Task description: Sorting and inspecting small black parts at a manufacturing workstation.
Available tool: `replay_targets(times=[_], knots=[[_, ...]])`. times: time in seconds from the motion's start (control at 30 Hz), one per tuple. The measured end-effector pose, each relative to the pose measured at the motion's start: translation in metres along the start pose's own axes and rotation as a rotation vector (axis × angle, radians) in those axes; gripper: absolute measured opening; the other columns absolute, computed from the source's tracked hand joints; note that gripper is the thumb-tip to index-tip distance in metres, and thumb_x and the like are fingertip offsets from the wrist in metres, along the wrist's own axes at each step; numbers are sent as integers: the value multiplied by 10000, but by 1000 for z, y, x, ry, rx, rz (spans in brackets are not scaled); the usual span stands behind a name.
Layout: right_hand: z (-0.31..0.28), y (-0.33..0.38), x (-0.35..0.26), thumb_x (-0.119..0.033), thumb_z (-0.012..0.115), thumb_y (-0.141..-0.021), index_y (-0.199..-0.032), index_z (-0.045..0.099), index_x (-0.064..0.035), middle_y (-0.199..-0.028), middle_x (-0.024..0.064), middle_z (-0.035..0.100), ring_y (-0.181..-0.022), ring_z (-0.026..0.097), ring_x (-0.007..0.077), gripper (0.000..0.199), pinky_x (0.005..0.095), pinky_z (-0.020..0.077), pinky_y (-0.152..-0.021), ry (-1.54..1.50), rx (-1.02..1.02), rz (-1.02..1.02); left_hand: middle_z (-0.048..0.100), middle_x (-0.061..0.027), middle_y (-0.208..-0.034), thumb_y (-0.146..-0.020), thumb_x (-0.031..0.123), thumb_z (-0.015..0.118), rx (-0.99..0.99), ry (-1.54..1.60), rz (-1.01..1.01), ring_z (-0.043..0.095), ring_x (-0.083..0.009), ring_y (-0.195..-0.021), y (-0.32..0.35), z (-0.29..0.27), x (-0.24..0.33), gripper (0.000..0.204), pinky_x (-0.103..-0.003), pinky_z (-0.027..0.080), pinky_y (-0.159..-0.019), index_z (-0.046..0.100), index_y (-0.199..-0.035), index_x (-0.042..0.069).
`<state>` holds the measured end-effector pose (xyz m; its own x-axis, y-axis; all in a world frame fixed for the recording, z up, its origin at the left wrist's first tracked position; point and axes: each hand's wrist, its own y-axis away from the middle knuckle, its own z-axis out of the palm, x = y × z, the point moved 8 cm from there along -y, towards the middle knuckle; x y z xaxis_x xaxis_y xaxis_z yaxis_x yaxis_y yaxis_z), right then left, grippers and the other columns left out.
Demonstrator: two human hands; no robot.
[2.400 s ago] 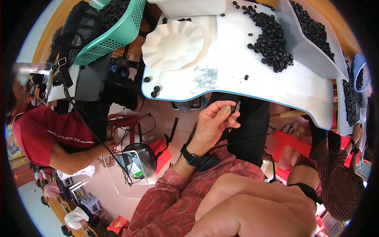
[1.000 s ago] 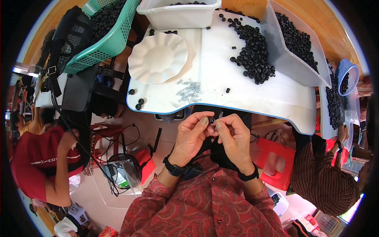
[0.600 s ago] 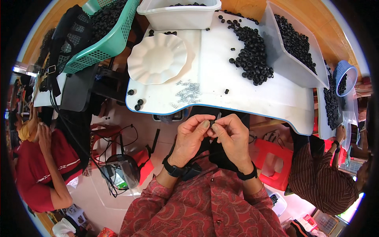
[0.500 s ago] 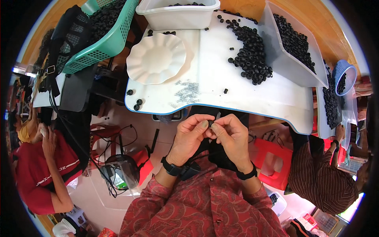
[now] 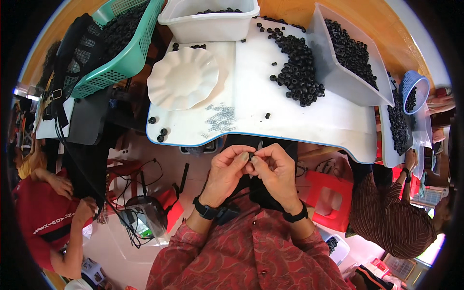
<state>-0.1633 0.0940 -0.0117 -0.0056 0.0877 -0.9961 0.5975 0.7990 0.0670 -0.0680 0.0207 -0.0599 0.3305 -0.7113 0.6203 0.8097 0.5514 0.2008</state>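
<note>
In front of my shirt, just off the near edge of the white tabletop [image 5: 299,126], my left hand [image 5: 223,175] and my right hand [image 5: 278,176] meet fingertip to fingertip. Both pinch one small black part [image 5: 251,155] between thumbs and forefingers; the fingers cover much of it. Beyond them, a loose pile of black ring-shaped parts [image 5: 300,72] lies on the tabletop. One single black part [image 5: 267,115] sits apart, nearer to me. A white scalloped plate [image 5: 182,77] rests at the left, with a few more parts by the table's left corner.
Black parts fill a teal basket [image 5: 113,65] at the far left and a translucent bin [image 5: 333,72] at the right. A white tub [image 5: 209,25] stands at the back. Co-workers sit on both sides. A red stool [image 5: 329,200] is at my right, cables [image 5: 133,212] at my left.
The whole view has shifted slightly. My hands keep their pinch on the small part. At the left, the co-worker's raised hand has come down, and both of that person's hands now show.
</note>
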Motion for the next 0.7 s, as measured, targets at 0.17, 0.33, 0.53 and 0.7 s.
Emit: replay_targets(times=[0.17, 0.33, 0.53, 0.7], knots=[[-4, -3, 2, 22, 632, -866, -894, 598, 26, -825, 71, 642, -705, 641, 87, 44, 216, 531, -617, -68, -13, 100, 620, -55, -904, -974, 42, 549, -25, -135, 21, 604, -118, -788, -1, 1, 3, 207, -301, 571, -771, 599, -1166, -21], [0, -5, 3, 15, 624, -877, -893, 596, 28, -806, 67, 643, -713, 647, 91, 34, 212, 533, -617, -77, -19, 106, 623, -58, -923, -973, 43, 552, -28, -62, 6, 605, -114, -802, -3, -2, -1, 220, -305, 570, -781, 592, -1180, -20], [-14, -22, -13, -36, 620, -909, -914, 620, 21, -733, 44, 636, -598, 610, 74, 57, 218, 469, -481, 159, 16, -11, 640, -79, -963, -983, 84, 548, -40, 65, -26, 599, -111, -782, -3, -4, -1, 225, -331, 563, -778, 594, -1181, -13], [-42, -47, -23, -28, 637, -883, -978, 645, 20, -814, 120, 598, -630, 580, 163, 106, 290, 464, -573, 465, 261, -226, 639, -86, -967, -980, 118, 561, -41, 121, -47, 590, -112, -778, -5, -4, 2, 236, -342, 540, -762, 597, -1177, -6]])
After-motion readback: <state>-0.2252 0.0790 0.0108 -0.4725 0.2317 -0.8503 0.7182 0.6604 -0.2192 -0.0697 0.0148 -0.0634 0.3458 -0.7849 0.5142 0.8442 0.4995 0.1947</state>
